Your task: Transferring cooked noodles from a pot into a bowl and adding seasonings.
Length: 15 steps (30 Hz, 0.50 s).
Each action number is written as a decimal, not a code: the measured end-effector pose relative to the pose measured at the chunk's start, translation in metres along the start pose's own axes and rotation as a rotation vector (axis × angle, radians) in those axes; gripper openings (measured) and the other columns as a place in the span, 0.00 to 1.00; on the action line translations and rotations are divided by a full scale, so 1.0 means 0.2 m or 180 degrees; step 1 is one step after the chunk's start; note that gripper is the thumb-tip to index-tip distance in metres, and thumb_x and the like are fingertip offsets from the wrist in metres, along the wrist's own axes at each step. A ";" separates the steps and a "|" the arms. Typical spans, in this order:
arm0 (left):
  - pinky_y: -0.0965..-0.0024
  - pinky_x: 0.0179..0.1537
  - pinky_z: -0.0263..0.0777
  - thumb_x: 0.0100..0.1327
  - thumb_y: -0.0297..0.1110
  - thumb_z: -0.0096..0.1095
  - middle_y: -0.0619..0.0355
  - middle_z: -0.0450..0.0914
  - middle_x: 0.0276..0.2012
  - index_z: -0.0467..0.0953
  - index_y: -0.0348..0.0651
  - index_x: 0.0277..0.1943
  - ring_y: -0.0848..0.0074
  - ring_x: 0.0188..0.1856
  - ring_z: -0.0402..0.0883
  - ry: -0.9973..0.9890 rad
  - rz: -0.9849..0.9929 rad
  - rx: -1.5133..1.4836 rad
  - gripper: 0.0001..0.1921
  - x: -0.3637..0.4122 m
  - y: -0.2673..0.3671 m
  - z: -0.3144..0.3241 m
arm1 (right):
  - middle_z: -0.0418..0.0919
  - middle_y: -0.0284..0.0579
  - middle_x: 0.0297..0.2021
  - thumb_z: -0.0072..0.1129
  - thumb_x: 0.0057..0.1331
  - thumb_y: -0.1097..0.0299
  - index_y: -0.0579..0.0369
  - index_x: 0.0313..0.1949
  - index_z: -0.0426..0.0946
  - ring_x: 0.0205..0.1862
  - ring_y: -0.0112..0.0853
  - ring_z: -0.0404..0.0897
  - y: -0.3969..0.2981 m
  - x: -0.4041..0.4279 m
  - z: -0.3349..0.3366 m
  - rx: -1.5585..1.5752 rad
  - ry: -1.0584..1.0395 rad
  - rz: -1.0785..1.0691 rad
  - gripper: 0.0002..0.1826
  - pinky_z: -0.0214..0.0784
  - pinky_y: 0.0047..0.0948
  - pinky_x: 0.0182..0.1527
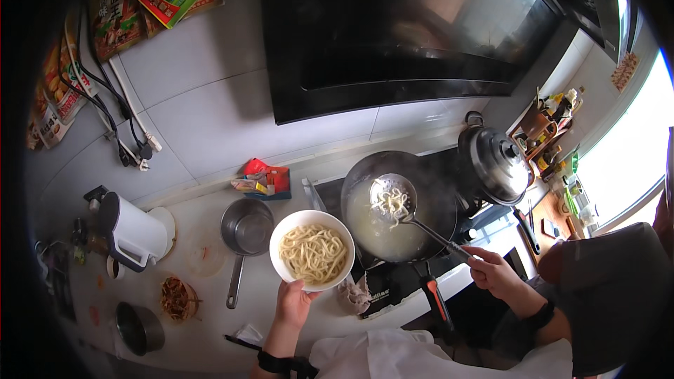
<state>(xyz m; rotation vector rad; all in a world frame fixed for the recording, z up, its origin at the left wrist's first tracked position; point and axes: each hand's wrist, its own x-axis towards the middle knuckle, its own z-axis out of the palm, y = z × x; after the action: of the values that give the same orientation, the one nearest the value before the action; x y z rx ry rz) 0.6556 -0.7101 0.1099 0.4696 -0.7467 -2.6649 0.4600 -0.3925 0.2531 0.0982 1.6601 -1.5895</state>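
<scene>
My left hand (295,300) grips the near rim of a white bowl (275,266), which is filled with thick noodles (314,253). The bowl is just left of a wok (350,184) on the stove. In my right hand (492,273) is the handle of a perforated metal skimmer (408,187). Its round head is over the wok and carries a few noodles (389,201). Cloudy, steaming liquid (368,234) fills much of the wok. The wok's black and orange handle (436,297) points towards me, with no hand on it.
A small saucepan (246,226) stands left of the bowl. Further left are an electric kettle (138,234), a container of shredded food (179,297) and a metal pot (139,328). A lidded pot (492,166) sits behind the wok's right side. A crumpled cloth (355,295) lies by the stove edge. A range hood (410,37) overhangs the stove.
</scene>
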 end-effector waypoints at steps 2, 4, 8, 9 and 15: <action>0.64 0.46 0.76 0.55 0.31 0.51 0.49 0.65 0.55 0.51 0.38 0.61 0.65 0.54 0.71 -0.0035 -0.0013 -0.0023 0.31 0.00 0.00 0.01 | 0.56 0.28 0.18 0.47 0.66 0.72 0.57 0.56 0.64 0.17 0.16 0.53 0.01 -0.03 0.00 -0.0082 0.0066 -0.0058 0.18 0.42 0.15 0.17; 0.63 0.48 0.75 0.55 0.31 0.51 0.49 0.65 0.55 0.51 0.38 0.61 0.65 0.54 0.71 -0.0063 -0.0064 0.0067 0.31 0.00 0.00 0.06 | 0.56 0.29 0.17 0.47 0.66 0.70 0.58 0.57 0.63 0.17 0.17 0.54 0.01 -0.05 0.00 -0.0224 0.0035 -0.0196 0.20 0.43 0.16 0.17; 0.60 0.48 0.74 0.55 0.30 0.52 0.51 0.66 0.55 0.52 0.40 0.61 0.66 0.54 0.71 -0.0068 -0.0160 0.0113 0.30 0.06 -0.02 0.14 | 0.57 0.29 0.15 0.46 0.66 0.71 0.60 0.58 0.61 0.15 0.17 0.55 -0.06 -0.17 0.06 -0.0382 -0.0051 -0.0461 0.21 0.44 0.16 0.17; 0.60 0.48 0.74 0.55 0.30 0.52 0.51 0.66 0.55 0.52 0.40 0.61 0.66 0.54 0.71 -0.0069 -0.0143 0.0119 0.30 0.08 -0.04 0.15 | 0.58 0.29 0.15 0.45 0.67 0.71 0.60 0.58 0.61 0.15 0.17 0.55 -0.08 -0.20 0.09 -0.0387 -0.0081 -0.0535 0.21 0.44 0.17 0.17; 0.57 0.49 0.72 0.56 0.27 0.50 0.54 0.69 0.53 0.59 0.42 0.58 0.68 0.54 0.71 -0.0167 -0.0333 0.0142 0.25 0.17 -0.12 0.31 | 0.61 0.30 0.16 0.47 0.66 0.70 0.59 0.59 0.60 0.15 0.16 0.57 -0.06 -0.27 0.16 -0.0577 -0.0245 -0.0934 0.22 0.49 0.16 0.18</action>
<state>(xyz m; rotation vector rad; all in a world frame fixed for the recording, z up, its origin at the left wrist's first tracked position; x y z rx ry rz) 0.5947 -0.6780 0.1399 0.4636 -0.8198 -2.7721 0.5047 -0.3970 0.2996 -0.3094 1.8113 -1.6217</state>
